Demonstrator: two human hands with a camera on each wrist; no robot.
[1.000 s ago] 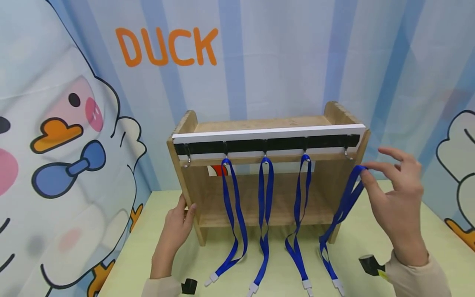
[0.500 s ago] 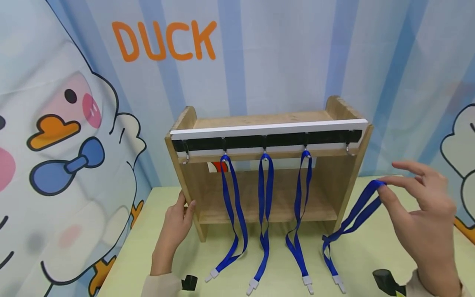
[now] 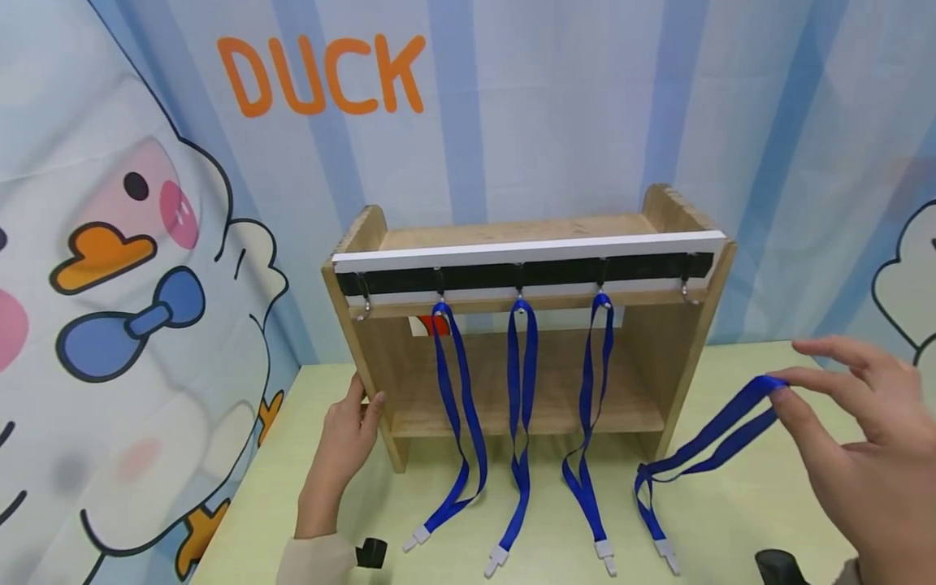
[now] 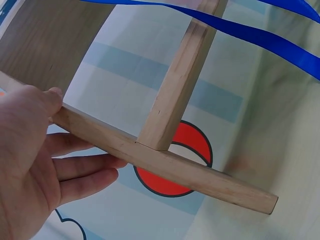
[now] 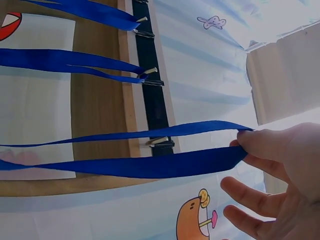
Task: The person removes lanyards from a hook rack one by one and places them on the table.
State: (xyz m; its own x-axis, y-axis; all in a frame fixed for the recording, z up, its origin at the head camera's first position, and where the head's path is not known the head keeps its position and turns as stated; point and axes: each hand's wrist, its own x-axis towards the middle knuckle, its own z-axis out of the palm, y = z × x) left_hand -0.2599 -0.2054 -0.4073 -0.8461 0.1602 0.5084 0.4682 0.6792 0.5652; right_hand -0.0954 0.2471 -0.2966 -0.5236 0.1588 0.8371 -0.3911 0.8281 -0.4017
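Note:
A small wooden shelf unit [image 3: 708,349] carries a black strip [image 3: 483,278] with several hooks along its front. Blue lanyards hang on the middle hooks: one at left [image 3: 471,410], one at centre [image 3: 514,366] and one at right [image 3: 586,398]. My left hand [image 3: 342,443] grips the shelf's left side panel, thumb in front and fingers behind in the left wrist view. Between thumb and index finger, my right hand [image 3: 877,439] pinches the loop end of another blue lanyard [image 3: 734,410], stretched out right of the shelf. Its white clip [image 3: 666,556] lies low at the front.
The leftmost hook [image 3: 366,309] and the rightmost hook [image 3: 687,292] bear no lanyard. Everything stands on a pale yellow-green table [image 3: 256,487]. Behind it hangs a striped curtain [image 3: 556,106] with duck drawings and orange lettering.
My right hand has drawn the pinched lanyard loop right and down, away from the shelf's right side. The left hand keeps its grip on the panel, and the three hung lanyards stay in place.

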